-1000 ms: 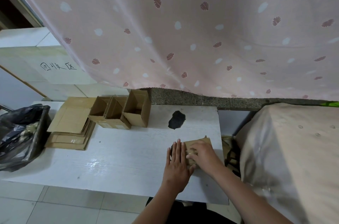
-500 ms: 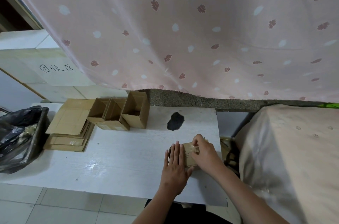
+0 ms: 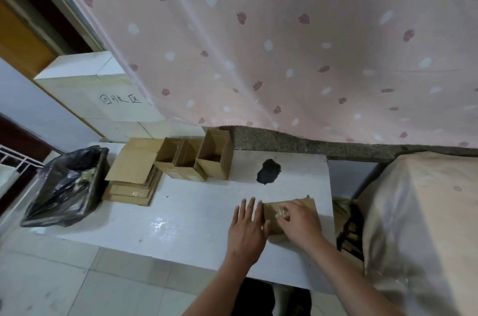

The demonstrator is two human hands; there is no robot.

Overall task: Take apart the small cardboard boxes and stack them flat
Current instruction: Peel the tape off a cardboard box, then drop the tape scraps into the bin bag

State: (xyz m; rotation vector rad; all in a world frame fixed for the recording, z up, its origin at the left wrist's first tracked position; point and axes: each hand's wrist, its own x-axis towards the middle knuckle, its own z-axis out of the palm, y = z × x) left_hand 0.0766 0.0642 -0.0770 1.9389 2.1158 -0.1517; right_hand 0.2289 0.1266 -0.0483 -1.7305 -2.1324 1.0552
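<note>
A small brown cardboard box (image 3: 309, 205) lies near the right front of the white table (image 3: 181, 214). My left hand (image 3: 247, 229) lies flat with straight fingers at the box's left edge, pressing it down. My right hand (image 3: 301, 221) rests on top of the box and pinches a wad of clear tape (image 3: 282, 213). Three open small boxes (image 3: 192, 158) stand in a row at the back of the table. To their left lies a stack of flattened boxes (image 3: 132, 176).
A bin lined with a black bag (image 3: 68, 186) stands at the table's left end. A dark patch (image 3: 269, 172) marks the tabletop. A cloth-covered bulky thing (image 3: 424, 225) stands close on the right. A pink curtain (image 3: 284, 44) hangs behind.
My right hand has pulled the tape wad toward me over the box top. My left hand has slid a little left, staying flat on the box edge.
</note>
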